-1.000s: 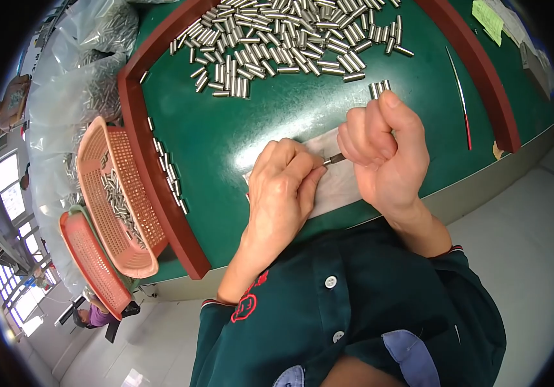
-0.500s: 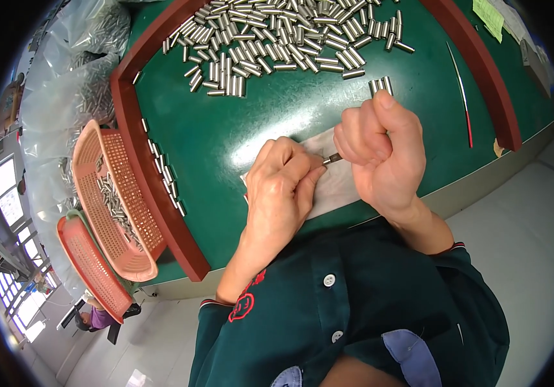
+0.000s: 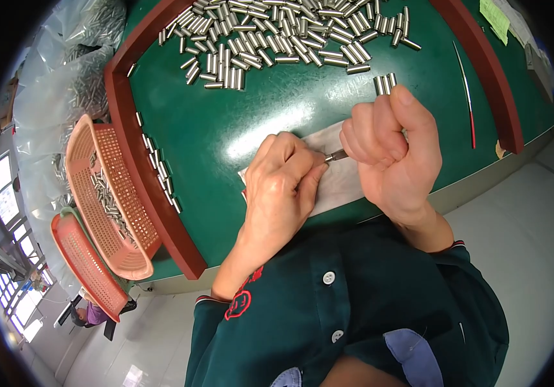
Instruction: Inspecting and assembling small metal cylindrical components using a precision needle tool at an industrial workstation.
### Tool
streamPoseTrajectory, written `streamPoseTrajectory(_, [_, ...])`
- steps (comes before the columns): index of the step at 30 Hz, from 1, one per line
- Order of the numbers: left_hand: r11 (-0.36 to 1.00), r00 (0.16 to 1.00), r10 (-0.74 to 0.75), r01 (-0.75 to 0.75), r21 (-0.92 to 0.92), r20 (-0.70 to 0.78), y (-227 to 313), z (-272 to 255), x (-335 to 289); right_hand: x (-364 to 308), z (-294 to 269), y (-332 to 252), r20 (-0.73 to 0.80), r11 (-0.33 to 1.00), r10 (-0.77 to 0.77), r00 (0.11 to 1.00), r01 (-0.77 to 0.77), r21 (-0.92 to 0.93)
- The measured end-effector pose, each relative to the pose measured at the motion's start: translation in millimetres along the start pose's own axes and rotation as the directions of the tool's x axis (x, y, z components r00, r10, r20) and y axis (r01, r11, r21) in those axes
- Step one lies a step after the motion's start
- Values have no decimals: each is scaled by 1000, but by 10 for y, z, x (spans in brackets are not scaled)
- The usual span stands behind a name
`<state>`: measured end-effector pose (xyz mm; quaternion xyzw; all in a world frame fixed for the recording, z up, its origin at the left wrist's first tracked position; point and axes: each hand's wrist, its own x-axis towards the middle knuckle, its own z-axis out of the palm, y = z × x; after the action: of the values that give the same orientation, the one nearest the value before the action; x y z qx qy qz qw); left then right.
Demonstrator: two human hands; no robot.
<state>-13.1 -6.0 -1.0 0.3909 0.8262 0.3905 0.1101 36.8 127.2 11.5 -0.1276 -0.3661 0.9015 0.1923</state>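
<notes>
My left hand (image 3: 280, 184) is closed in a pinch above a pale cloth (image 3: 338, 187). Its fingertips grip a small metal cylinder, mostly hidden by the fingers. My right hand (image 3: 396, 148) makes a fist with the thumb up around a slim metal-tipped tool (image 3: 337, 155). Only the tool's front end shows; its tip meets the left fingertips, and its handle is inside the fist. Just beyond the right hand, several metal cylinders (image 3: 385, 83) stand side by side. At the far side lies a large pile of similar metal cylinders (image 3: 277, 39) on the green tabletop (image 3: 206, 135).
A red-brown raised border (image 3: 151, 187) frames the work area, with a row of cylinders (image 3: 161, 169) along its left. Pink baskets (image 3: 106, 248) stand outside it, beside clear bags (image 3: 51, 122) of metal parts. Tweezers (image 3: 468, 106) with a red end lie at right. A person (image 3: 90, 315) is far left.
My right hand has shifted slightly right, and a bit more of the tool shows between the hands. My left hand keeps its pinch. The whole view has shifted a little.
</notes>
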Motion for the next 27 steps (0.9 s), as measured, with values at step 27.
streamPoseTrajectory(27, [999, 1000, 18, -18, -33, -6, -23, 0, 24, -103, 148, 128, 102, 939, -181, 978, 203, -276])
